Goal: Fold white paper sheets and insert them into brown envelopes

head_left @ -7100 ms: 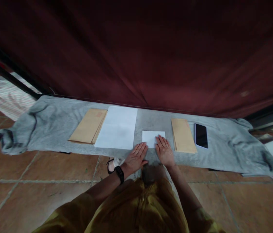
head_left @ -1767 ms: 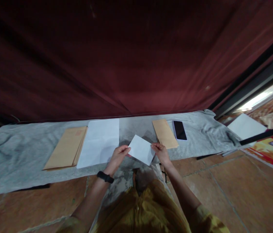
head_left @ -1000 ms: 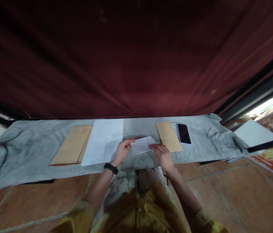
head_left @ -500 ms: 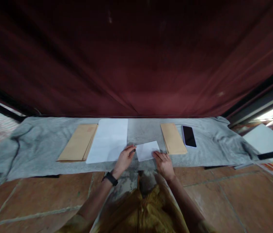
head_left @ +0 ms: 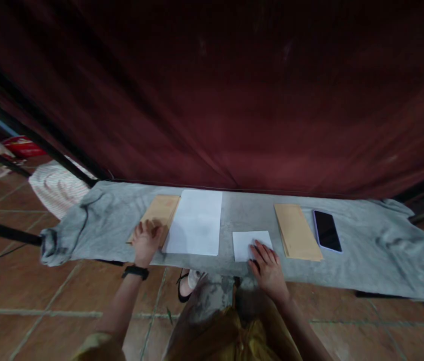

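My left hand (head_left: 146, 241), with a dark band on its wrist, lies on the near end of the left stack of brown envelopes (head_left: 163, 206). Its fingers are slightly bent and apart, touching the top envelope. My right hand (head_left: 268, 265) rests with fingers stretched out on the right part of a small folded white paper (head_left: 242, 245), which lies flat on the cloth. Between the left stack and the folded piece are large white paper sheets (head_left: 198, 220). To the right of my right hand is a second, smaller stack of brown envelopes (head_left: 298, 233).
A grey cloth (head_left: 247, 210) covers the narrow table. A phone (head_left: 327, 230) lies right of the right envelope stack. Behind the table hangs a dark red curtain (head_left: 227, 125). Striped fabric (head_left: 59, 185) and a dark metal bar (head_left: 4, 230) are at the left, above a tiled floor (head_left: 72, 291).
My left hand has left the folded white paper and moved left onto the left envelope stack. My right hand stays on the folded paper. The view has turned left.
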Motion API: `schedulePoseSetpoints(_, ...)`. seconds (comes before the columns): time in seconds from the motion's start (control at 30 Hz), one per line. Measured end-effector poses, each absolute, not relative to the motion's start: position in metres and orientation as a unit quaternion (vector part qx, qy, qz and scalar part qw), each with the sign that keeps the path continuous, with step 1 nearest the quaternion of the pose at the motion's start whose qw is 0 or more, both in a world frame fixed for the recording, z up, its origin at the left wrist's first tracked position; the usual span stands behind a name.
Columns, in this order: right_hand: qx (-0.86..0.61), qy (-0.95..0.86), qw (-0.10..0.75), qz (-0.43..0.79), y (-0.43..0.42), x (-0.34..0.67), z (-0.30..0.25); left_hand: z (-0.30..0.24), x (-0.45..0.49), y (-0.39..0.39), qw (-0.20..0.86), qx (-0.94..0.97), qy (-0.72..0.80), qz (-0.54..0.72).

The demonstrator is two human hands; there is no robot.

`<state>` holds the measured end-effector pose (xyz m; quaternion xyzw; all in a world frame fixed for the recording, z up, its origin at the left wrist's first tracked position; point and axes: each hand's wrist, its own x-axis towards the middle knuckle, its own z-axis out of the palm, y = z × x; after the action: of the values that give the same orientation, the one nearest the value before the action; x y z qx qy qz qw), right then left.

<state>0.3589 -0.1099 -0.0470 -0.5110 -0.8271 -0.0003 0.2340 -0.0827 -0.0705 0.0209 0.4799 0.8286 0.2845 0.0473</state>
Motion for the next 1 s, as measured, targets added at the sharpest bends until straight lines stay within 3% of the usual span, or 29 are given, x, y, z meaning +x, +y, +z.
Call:
schedulePoseSetpoints(0.23, -0.528, -0.807, 0.263, -0.024, -0.104, 0.351, -0.063, 0.015, -0.138, -0.073, 0.080, 0.435, 0.890, 0.112)
schedulePoseSetpoints(0.43, -0.526, -0.809, 0.261, -0.035, -0.105, 0.351, -0.067, 0.014, -0.144, -0.077, -0.003, 0.483, 0.868, 0.112)
schedulePoseSetpoints(0.6, -0.527, -0.807, 0.262, -0.043, -0.106, 0.350, -0.066, 0.025, -0.142, -0.078, 0.001, 0.450, 0.866, 0.216)
schedulePoseSetpoints(0.73, -0.534, -0.805, 0.255, -0.046, -0.107, 0.349, -0.065, 0.037, -0.147, -0.075, 0.110, 0.375, 0.834, 0.390)
schedulePoseSetpoints(1.0, -0.532, -0.806, 0.255, -0.041, -0.108, 0.349, -0.065, 0.067, -0.161, -0.084, 0.242, 0.275, 0.759, 0.538)
